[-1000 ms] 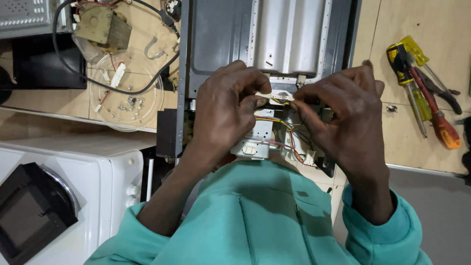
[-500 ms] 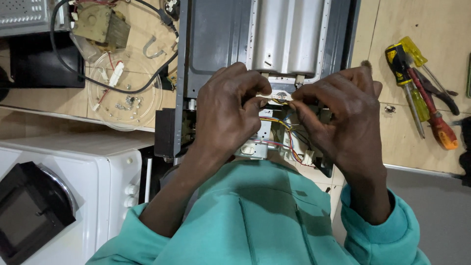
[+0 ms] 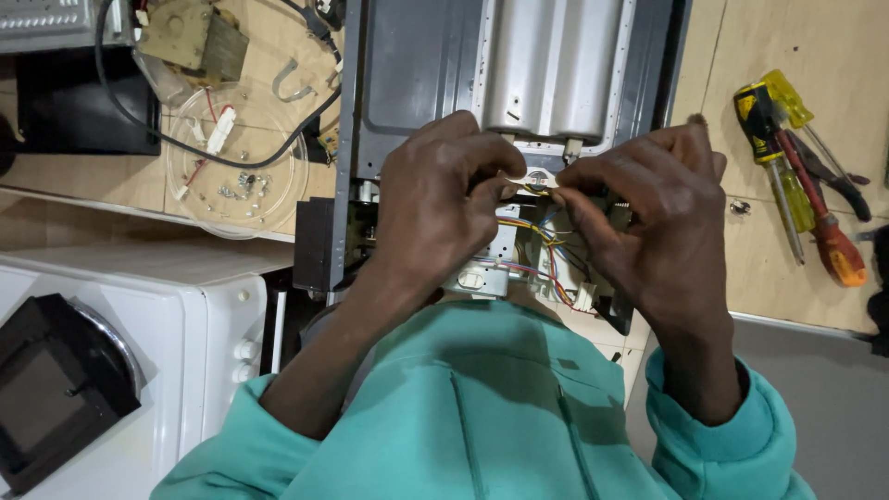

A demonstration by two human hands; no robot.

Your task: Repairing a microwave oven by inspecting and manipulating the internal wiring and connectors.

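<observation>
On my left, the glass turntable plate point(image 3: 236, 157) on the bench point(image 3: 83, 176) holds loose screws and small parts, so I judge the strip-down well advanced. The opened appliance chassis point(image 3: 407, 74) lies bare, wiring exposed. My left hand point(image 3: 444, 204) pinches a small white connector point(image 3: 535, 179) at the top of the coloured wire bundle point(image 3: 546, 250); my right hand point(image 3: 653, 218) pinches it from the other side, both grips pressed together. The connector looks unseparated, the bundle hanging just below. Screwdrivers point(image 3: 787, 176) lie far right.
</observation>
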